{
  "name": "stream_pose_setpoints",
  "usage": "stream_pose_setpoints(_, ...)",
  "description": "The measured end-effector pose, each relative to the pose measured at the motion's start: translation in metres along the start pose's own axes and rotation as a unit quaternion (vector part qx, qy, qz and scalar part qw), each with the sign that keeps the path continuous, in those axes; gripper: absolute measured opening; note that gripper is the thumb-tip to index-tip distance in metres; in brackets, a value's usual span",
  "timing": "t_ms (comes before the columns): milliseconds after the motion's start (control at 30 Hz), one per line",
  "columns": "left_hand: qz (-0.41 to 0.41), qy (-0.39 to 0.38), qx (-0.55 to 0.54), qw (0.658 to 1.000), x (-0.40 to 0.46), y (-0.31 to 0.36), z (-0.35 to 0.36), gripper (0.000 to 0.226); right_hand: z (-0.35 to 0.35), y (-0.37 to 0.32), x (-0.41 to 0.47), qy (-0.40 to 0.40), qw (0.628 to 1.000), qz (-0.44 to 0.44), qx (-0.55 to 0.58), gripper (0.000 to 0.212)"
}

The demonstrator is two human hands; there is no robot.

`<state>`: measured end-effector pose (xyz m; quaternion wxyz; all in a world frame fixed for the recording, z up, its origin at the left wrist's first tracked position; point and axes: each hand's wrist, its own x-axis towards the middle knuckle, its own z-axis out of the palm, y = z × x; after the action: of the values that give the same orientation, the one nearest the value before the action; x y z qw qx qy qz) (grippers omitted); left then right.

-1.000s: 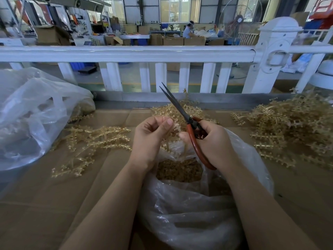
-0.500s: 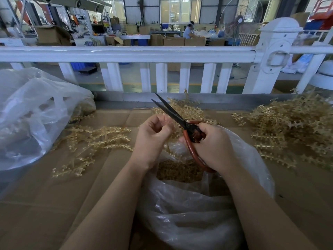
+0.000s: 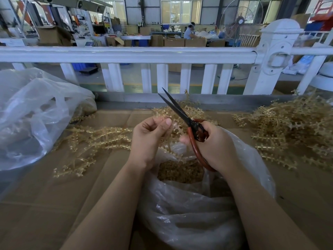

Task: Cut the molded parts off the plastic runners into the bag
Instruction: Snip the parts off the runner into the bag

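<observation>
At frame centre, both forearms reach up from the lower edge over the open clear bag, which holds a heap of cut parts. The left hand is raised, thumb and fingers pinched on a pale runner. Just right of it, the right hand is curled through the red handles of the scissors, blades slightly apart and pointing to the upper left. More runners lie in piles at left and at right.
</observation>
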<state>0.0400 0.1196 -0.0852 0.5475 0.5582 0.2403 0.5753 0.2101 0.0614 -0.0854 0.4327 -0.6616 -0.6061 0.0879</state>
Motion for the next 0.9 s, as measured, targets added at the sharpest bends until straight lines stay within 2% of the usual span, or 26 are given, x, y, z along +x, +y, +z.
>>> stream_pose_setpoints(267, -0.008, -0.016, -0.037, 0.999, 0.001, -0.002, -0.002, 0.012, -0.006, -0.007, -0.005, -0.006, 0.993, -0.062, -0.105, 0.072)
stream_pose_setpoints(600, -0.024, -0.015, -0.035, 0.999, 0.001, -0.002, -0.003, 0.012, -0.007, -0.005, -0.005, -0.009, 0.987, -0.081, -0.141, 0.063)
stream_pose_setpoints(767, -0.021, -0.016, -0.046, 0.999, 0.0, 0.0, -0.002, 0.014, -0.009, -0.007, -0.006, -0.016, 0.988, -0.072, -0.133, 0.071)
stream_pose_setpoints(900, -0.021, -0.023, -0.044, 0.999, 0.001, 0.0, -0.003, 0.016, -0.011, -0.007, -0.006, 0.003, 0.983, -0.079, -0.166, 0.066)
